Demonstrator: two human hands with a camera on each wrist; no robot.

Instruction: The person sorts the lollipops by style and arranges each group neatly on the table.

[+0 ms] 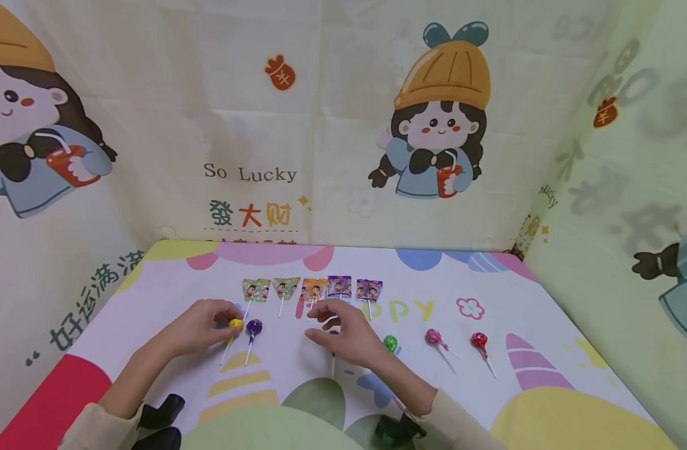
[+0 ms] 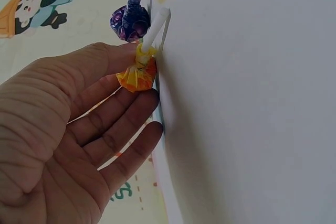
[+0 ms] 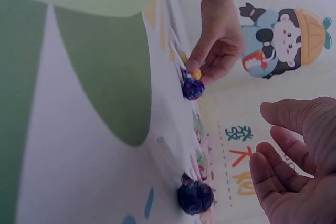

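Note:
At the left, my left hand (image 1: 199,326) pinches the yellow lollipop (image 1: 235,324) by its wrapped head between thumb and fingers; its white stick points toward the near edge. The left wrist view shows this yellow lollipop (image 2: 137,72) at the thumb tip, with a purple lollipop (image 2: 130,22) just beyond. That purple lollipop (image 1: 254,327) lies right of the left hand. My right hand (image 1: 347,331) hovers, fingers loosely bent and holding nothing. Below it lies a dark purple lollipop (image 3: 195,196), apart from the fingers and mostly hidden in the head view.
Along the back lies a row of flat-wrapped lollipops: green (image 1: 256,290), another green (image 1: 286,288), orange (image 1: 314,289) and purple ones (image 1: 369,290). On the right are a green lollipop (image 1: 391,343), a pink one (image 1: 433,337) and a red one (image 1: 479,340). A printed cloth (image 1: 343,219) hangs behind.

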